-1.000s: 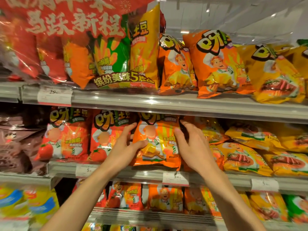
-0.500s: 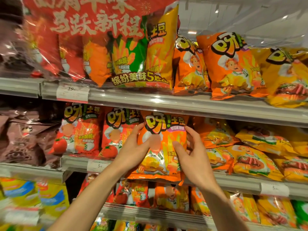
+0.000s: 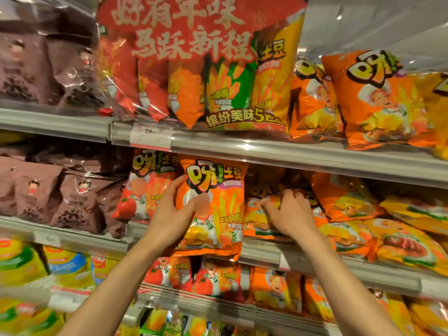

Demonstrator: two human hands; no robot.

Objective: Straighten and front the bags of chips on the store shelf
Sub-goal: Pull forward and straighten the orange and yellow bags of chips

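Right hand [image 3: 288, 214] has left the orange chip bag [image 3: 218, 209], now pinching a second bag [image 3: 257, 221] just right of it. Left hand [image 3: 169, 214] grips the orange chip bag's left edge, held upright.

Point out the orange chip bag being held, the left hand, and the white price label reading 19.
Orange chip bag [image 3: 218, 190]: head view, printed front.
Left hand [image 3: 169, 214]: head view, back of hand.
White price label [image 3: 149, 137]: head view, label face.

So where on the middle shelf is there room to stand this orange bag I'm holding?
Only the dark gap behind the right hand, between the held orange chip bag and the tilted orange bag. Elsewhere it is crowded.
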